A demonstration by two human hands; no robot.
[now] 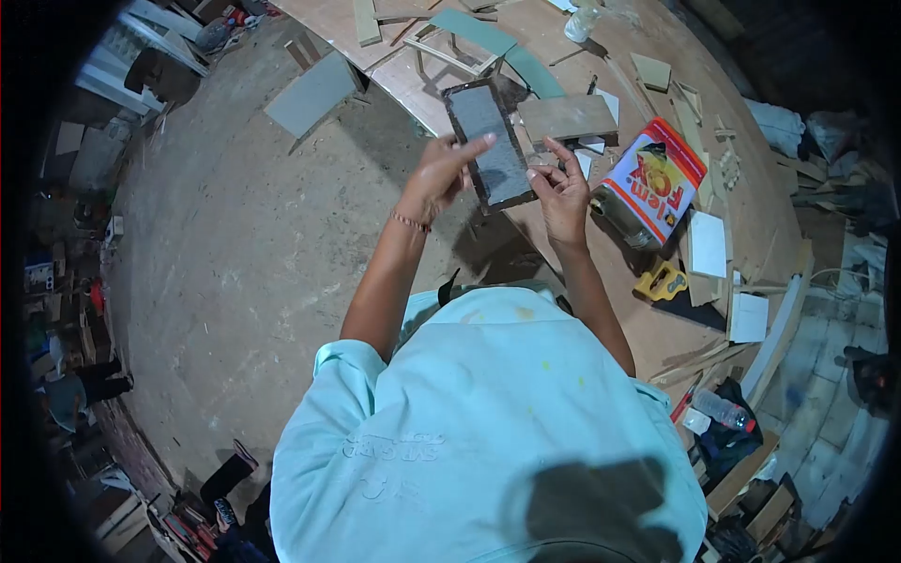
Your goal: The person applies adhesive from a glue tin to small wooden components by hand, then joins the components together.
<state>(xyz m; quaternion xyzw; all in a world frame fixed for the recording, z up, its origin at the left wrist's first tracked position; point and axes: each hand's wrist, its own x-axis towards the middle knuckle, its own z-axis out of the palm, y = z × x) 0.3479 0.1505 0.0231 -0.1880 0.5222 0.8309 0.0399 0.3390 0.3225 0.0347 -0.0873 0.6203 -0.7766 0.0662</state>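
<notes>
A dark-edged rectangular grey panel (495, 131) is held up past the bench's near edge, its face toward me. My left hand (441, 174) grips its left side, thumb lying across the face and the other fingers partly hidden. Beside the panel's lower right edge is my right hand (563, 199), thumb tip at or very near the rim. Its index finger stretches away from the thumb, with nothing visible between them. To the right of this hand a red, yellow and white tin (654, 178) lies tilted on the wooden workbench (601, 281).
A yellow-handled saw (662, 281) lies on the bench near white pieces (707, 244). Behind the panel are a wooden board (568, 119), a curved green strip (474, 33) and a clear jar (582, 23). A grey board (308, 98) juts over the floor. Another person's legs (103, 375) show at far left.
</notes>
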